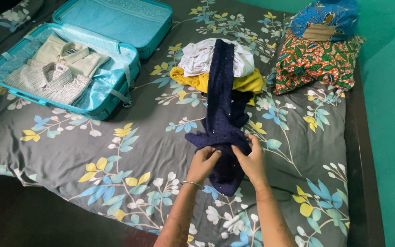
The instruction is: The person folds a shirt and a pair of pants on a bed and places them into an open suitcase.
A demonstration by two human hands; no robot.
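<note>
I'm partway through gathering the dark blue garment [221, 114], which stretches from the clothes pile [216, 64] toward me across the bedspread [115, 155]. My left hand [203, 163] and right hand [252, 161] both pinch its bunched near end, fingers closed tight. Next I judge it needs smoothing flat; the open suitcase [110, 98] sits far left.
</note>
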